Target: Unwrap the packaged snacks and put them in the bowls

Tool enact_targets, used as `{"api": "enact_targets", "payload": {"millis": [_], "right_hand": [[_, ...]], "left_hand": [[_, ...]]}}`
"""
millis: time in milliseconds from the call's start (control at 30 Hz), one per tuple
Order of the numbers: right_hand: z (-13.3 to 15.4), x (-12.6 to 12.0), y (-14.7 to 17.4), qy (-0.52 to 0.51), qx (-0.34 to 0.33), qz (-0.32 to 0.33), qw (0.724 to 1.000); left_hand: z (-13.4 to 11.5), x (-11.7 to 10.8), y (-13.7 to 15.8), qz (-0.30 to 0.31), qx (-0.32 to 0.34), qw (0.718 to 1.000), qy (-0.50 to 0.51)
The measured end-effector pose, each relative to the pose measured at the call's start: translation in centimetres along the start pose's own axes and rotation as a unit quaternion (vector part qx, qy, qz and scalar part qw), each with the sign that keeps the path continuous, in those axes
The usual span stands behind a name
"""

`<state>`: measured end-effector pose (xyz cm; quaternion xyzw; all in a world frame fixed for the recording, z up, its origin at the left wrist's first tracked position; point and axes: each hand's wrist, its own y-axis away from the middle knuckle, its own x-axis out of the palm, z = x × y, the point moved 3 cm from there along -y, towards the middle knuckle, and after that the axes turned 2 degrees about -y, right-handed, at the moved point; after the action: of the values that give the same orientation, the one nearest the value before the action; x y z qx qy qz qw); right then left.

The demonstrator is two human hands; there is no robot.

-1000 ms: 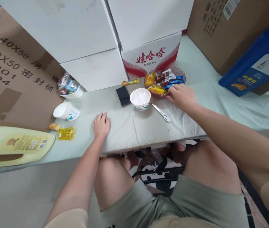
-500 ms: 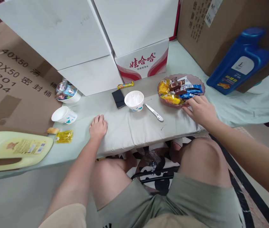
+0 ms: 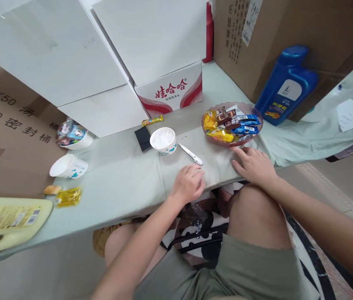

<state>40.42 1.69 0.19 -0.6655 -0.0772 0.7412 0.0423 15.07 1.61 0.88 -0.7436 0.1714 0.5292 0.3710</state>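
My left hand [image 3: 189, 183] is at the table's front edge, its fingers loosely bent and nothing visible in them. Just beyond its fingertips lies a white utility knife [image 3: 190, 154]. My right hand [image 3: 254, 166] is open with fingers stretched out, the index fingertip at the near rim of a pinkish scalloped bowl [image 3: 217, 141]. Wrapped snacks in yellow, brown and blue [image 3: 232, 122] fill that bowl. Left of the knife stands a white paper cup [image 3: 163, 143] with clear plastic inside. A dark phone [image 3: 142, 138] and a yellow snack packet [image 3: 152, 121] lie beside it.
At left are a tilted paper cup [image 3: 70, 168], a cup of wrapped items [image 3: 81, 141], a yellow packet [image 3: 69, 197], a bread-like piece [image 3: 52, 190] and a pale yellow jug [image 3: 11, 216]. A blue bottle [image 3: 285, 89] stands right. White boxes [image 3: 170, 91] and cartons [image 3: 257, 46] line the back.
My left hand has moved right across the table, from lying flat to beside the knife. The right hand has drawn back slightly from the snacks toward me. The view has shifted right.
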Motion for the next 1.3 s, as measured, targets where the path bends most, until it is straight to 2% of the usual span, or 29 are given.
{"api": "enact_targets", "payload": {"millis": [67, 167, 233, 333, 433, 600, 833, 1000, 1067, 1133, 1300], "right_hand": [[0.3, 0.2, -0.6, -0.007, 0.013, 0.004, 1.0], [0.5, 0.4, -1.9, -0.053, 0.022, 0.018, 0.998], [0.4, 0.6, -3.1, -0.09, 0.024, 0.03, 0.995], [-0.1, 0.8, -5.5, -0.099, 0.042, 0.042, 0.993], [-0.6, 0.8, -8.5, -0.083, 0.071, 0.055, 0.993], [-1.7, 1.0, -14.5, -0.076, 0.101, 0.084, 0.988], [-3.9, 2.8, -24.4, -0.097, 0.119, 0.059, 0.986], [-5.2, 5.0, -31.0, -0.088, 0.063, 0.106, 0.988], [-5.3, 5.9, -31.7, -0.091, 0.046, 0.119, 0.988], [-4.9, 6.5, -31.0, -0.094, 0.021, 0.123, 0.988], [-2.3, 6.0, -24.2, -0.087, -0.058, 0.089, 0.991]], "left_hand": [[-1.9, 1.6, -3.4, 0.04, -0.014, 0.999, 0.005], [-3.3, 3.6, -7.6, 0.107, -0.044, 0.993, -0.015], [-3.8, 5.0, -9.4, 0.12, -0.058, 0.991, -0.029], [-4.2, 6.7, -11.0, 0.102, -0.085, 0.991, -0.022], [-4.3, 7.7, -11.6, 0.096, -0.093, 0.991, -0.001], [-4.4, 7.6, -11.5, 0.107, -0.102, 0.989, 0.011], [-4.5, 7.4, -11.1, 0.079, -0.083, 0.993, -0.008], [-4.2, 7.6, -11.2, 0.082, -0.09, 0.993, -0.009], [-4.2, 7.5, -11.2, 0.083, -0.093, 0.992, -0.007], [-4.2, 7.5, -11.2, 0.085, -0.092, 0.992, -0.008], [-4.3, 7.5, -11.3, 0.075, -0.086, 0.993, -0.006]]}}
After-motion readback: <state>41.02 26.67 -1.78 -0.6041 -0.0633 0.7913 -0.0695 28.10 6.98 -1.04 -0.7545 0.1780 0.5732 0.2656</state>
